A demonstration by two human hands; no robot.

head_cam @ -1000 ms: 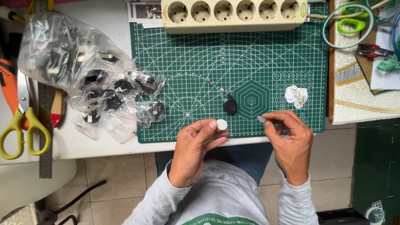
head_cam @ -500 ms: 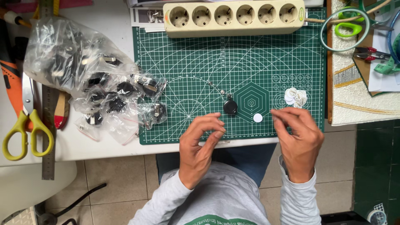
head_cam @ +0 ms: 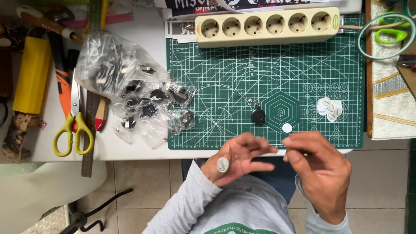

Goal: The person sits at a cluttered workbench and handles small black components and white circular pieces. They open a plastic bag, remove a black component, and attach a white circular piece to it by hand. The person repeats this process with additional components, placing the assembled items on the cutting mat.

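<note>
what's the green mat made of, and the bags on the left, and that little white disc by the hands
Green mat: likely matte vinyl or rubber, flat with printed white grid. Bags: thin clear plastic, crinkled and glossy. White disc: flat, matte; possibly paper or a sticker, hard to tell.

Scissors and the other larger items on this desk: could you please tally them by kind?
Scissors: 2, yellow-handled and green-handled
Power strips: 1
Cutting mats: 1
Clear bags of parts: 1
Black round pieces on the mat: 1
Total: 6
</note>
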